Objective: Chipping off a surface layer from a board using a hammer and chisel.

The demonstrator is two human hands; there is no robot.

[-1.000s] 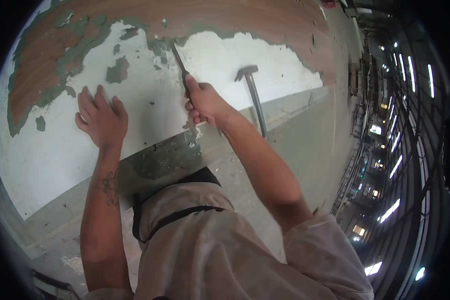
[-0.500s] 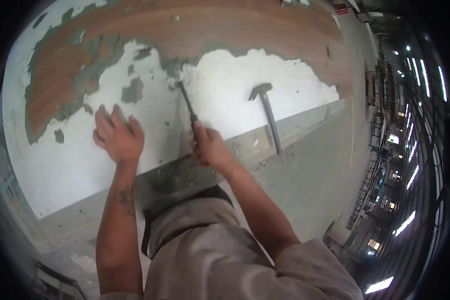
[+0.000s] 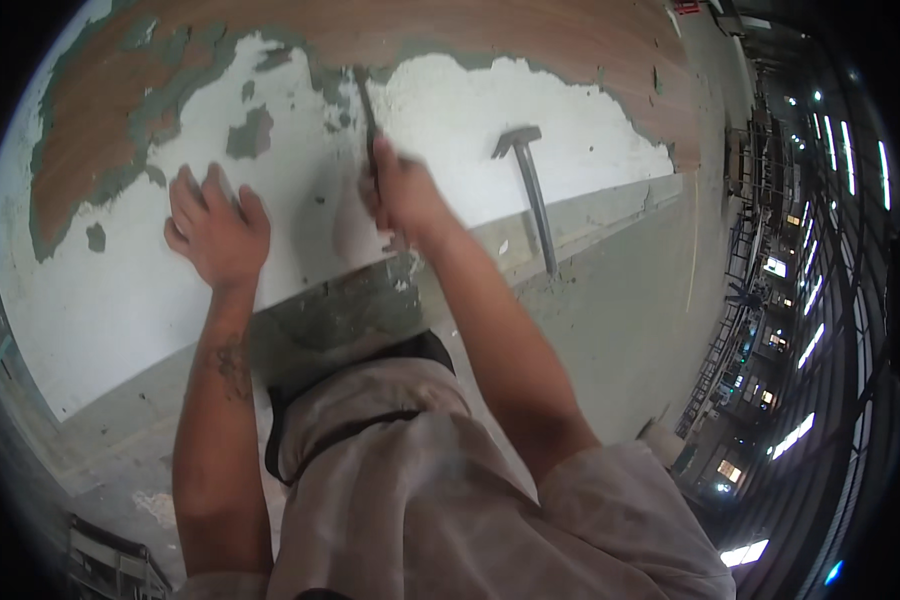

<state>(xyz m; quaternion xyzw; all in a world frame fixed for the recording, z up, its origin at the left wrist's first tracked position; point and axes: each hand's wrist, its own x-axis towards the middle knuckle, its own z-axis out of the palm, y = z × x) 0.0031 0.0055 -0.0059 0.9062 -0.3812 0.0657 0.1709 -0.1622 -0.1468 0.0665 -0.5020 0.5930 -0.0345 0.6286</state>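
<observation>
Head view, looking down at our own two bare hands. Our right hand [image 3: 402, 195] is closed in a fist around the handle of a thin metal scraper [image 3: 368, 118], whose blade points up and away to the ragged edge where white coating meets grey-green residue. Our left hand [image 3: 218, 228] lies flat, fingers spread wide and holding nothing, pressed on the white coated panel [image 3: 120, 300] just left of the scraper. Above both hands, bare reddish-brown wood [image 3: 420, 30] shows where coating is gone. To the right, well apart, a hammer [image 3: 530, 190] rests with its head against the panel and its handle reaching down to the grey concrete ledge [image 3: 590, 225].
</observation>
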